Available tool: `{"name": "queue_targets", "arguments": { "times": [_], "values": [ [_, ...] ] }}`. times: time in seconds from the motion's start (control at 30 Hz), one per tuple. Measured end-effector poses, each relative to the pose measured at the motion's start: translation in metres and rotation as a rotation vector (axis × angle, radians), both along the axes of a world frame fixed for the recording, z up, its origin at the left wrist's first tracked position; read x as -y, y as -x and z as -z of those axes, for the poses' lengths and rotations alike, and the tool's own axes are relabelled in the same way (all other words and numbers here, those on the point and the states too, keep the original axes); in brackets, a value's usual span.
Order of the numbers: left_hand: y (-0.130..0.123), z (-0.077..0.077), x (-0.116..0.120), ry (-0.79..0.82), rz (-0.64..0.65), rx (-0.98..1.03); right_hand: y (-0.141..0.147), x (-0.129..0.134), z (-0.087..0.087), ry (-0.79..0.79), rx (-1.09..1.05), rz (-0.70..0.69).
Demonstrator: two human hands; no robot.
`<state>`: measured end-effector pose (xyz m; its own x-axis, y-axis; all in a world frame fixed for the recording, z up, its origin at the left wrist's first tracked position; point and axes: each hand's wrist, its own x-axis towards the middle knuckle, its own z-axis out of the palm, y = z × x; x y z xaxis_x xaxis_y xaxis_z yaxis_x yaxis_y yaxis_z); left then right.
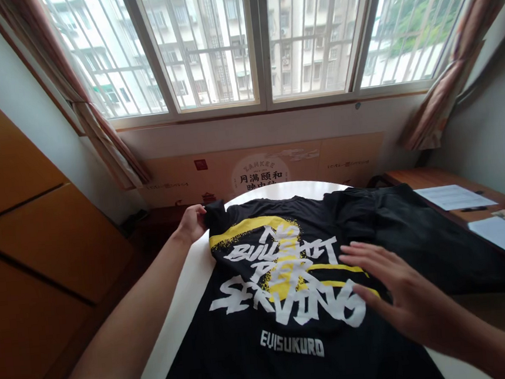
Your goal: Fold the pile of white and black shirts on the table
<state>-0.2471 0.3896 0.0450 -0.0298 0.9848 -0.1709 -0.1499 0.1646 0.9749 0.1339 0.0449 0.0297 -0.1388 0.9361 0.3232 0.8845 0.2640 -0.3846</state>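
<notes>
Left hand [192, 224] grips a black T-shirt sleeve [214, 215]; open right hand [397, 283] lies over it.

That black T-shirt [247, 325] is seriously loud: chunky white brush lettering [248, 290] over yellow paint splatter [224, 246], plus bold yellow stripes [247, 226] cutting across. It's lying on a white surface [185, 301], and the curtains [458, 71] by the window are a dusty pinkish brown.

carrier: round white table [173, 350] | on it: black T-shirt [288, 292] with white-and-yellow print, spread out
</notes>
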Motion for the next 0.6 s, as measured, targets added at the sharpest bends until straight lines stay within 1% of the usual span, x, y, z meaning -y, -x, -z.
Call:
{"name": "queue_targets", "arguments": {
  "times": [0.07,0.1,0.17,0.2,0.23,0.27,0.3,0.33,0.37,0.4,0.43,0.47,0.5,0.57,0.6],
  "values": [
    [-0.003,0.0,-0.001,-0.01,-0.101,-0.161,-0.03,-0.03,-0.007,-0.105,-0.097,0.144],
    [-0.005,0.001,0.0,-0.008,-0.15,-0.237,-0.047,-0.047,-0.008,-0.128,-0.129,0.236],
    [-0.012,0.004,0.005,-0.039,-0.232,-0.324,-0.081,-0.081,-0.006,-0.119,-0.158,0.421],
    [-0.017,0.005,0.009,-0.098,-0.264,-0.382,-0.096,-0.098,-0.003,-0.123,-0.161,0.502],
    [-0.023,0.007,0.012,-0.191,-0.286,-0.475,-0.108,-0.113,0.0,-0.114,-0.169,0.554],
    [-0.03,0.009,0.016,-0.314,-0.277,-0.589,-0.117,-0.126,0.003,-0.083,-0.184,0.584],
    [-0.039,0.012,0.02,-0.447,-0.215,-0.706,-0.124,-0.137,0.007,-0.052,-0.18,0.605],
    [-0.048,0.015,0.023,-0.567,-0.098,-0.809,-0.127,-0.146,0.009,-0.021,-0.16,0.618],
    [-0.058,0.019,0.025,-0.653,0.058,-0.886,-0.129,-0.153,0.011,0.006,-0.124,0.63],
    [-0.067,0.024,0.026,-0.686,0.221,-0.937,-0.13,-0.159,0.012,0.026,-0.079,0.644],
    [-0.076,0.028,0.025,-0.681,0.357,-0.992,-0.13,-0.164,0.012,0.041,-0.036,0.652],
    [-0.084,0.033,0.023,-0.653,0.447,-1.064,-0.131,-0.167,0.012,0.046,-0.011,0.655],
    [-0.09,0.038,0.02,-0.617,0.495,-1.148,-0.133,-0.169,0.01,0.041,-0.008,0.652],
    [-0.098,0.044,0.011,-0.555,0.516,-1.303,-0.141,-0.172,0.006,-0.012,-0.061,0.651],
    [-0.1,0.047,0.005,-0.536,0.52,-1.347,-0.148,-0.172,0.004,-0.057,-0.11,0.655]
  ]
}}
